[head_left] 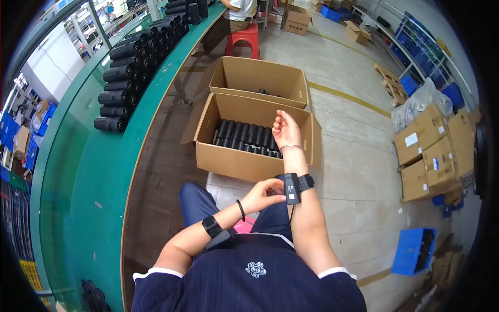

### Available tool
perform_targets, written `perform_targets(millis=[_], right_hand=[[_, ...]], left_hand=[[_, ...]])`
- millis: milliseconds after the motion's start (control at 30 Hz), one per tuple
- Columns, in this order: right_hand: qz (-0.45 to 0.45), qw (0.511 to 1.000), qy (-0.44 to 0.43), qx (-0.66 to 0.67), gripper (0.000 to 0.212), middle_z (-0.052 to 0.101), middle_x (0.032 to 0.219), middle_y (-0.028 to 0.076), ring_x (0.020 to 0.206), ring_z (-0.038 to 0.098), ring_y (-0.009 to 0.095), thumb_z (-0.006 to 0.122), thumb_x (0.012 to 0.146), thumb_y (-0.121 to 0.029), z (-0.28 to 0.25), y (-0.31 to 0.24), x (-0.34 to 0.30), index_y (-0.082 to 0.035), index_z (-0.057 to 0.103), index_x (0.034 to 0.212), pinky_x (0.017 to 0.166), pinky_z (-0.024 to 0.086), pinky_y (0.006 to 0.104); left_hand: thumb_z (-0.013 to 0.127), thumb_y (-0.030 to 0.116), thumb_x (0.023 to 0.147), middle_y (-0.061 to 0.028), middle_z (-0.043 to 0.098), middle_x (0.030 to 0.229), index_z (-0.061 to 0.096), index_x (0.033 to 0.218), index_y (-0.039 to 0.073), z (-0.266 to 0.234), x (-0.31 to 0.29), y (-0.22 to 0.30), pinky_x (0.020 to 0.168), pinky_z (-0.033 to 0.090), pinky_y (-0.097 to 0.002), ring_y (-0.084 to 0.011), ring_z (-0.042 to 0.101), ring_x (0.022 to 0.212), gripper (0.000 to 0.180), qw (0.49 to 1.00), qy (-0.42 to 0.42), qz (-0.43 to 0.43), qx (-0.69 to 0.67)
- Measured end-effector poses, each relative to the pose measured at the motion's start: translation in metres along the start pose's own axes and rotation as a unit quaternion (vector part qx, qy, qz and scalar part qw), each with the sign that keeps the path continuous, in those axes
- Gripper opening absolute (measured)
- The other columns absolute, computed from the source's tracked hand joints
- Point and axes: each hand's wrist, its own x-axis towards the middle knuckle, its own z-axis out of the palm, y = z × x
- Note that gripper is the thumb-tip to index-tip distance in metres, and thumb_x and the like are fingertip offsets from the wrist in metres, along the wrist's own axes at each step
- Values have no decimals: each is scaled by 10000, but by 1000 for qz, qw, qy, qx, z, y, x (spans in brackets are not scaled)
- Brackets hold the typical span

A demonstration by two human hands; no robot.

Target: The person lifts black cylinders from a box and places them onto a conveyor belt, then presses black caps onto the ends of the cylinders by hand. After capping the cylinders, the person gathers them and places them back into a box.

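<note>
Over the near carton (239, 160) of black cylinders (252, 134), the right hand (286, 130) is loosely curled and empty; the left hand (261, 195) touches the black device (292, 188) strapped to the right forearm (307, 221), though its grip is unclear. Keeping that forearm still should help precision. Left of both hands runs a green table (104, 166); to their right, tiled floor (356, 171).

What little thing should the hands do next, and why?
Maybe ease the left hand off the black device on the right forearm: that hand is at the device's edge, the right hand looks empty, and neither seems to touch the black cylinders in the open box.
</note>
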Motion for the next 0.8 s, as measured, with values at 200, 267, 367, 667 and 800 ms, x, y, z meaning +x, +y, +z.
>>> perform_targets(millis=[200,267,367,667,800], right_hand=[[-4,998,54,-16,135,571,677,8,552,501,99,585,897,-184,-9,10,-8,-60,623,932,466,390,215],[-12,989,66,-128,119,567,658,7,503,498,88,584,896,-165,-13,19,-14,-57,623,927,423,374,197],[-6,975,72,-208,105,571,650,-1,482,501,67,608,884,-163,-21,34,-19,-62,633,897,405,366,183],[131,898,115,-404,167,580,696,-2,542,527,64,552,924,-204,-181,-28,-33,-50,616,939,474,421,183],[274,878,189,-345,152,582,660,13,509,549,96,534,929,-176,-249,-44,-5,-43,607,920,444,435,202]], left_hand=[[719,85,771,-59,617,877,577,1053,4,11,-5,7,708,468,-264,-131,593,787,326,979,60,111,159],[721,122,767,-90,601,854,570,1032,9,17,-6,7,698,469,-287,-172,599,776,325,971,85,150,169],[722,155,772,-91,596,851,570,993,20,14,-6,5,699,474,-300,-184,596,777,300,966,51,132,218],[626,140,879,-1,622,784,620,927,23,-152,38,-60,644,470,-224,-76,558,708,127,957,202,-101,182],[552,141,898,-27,612,767,605,881,70,-265,104,-79,559,438,-211,-98,554,637,90,911,274,-301,-74]])
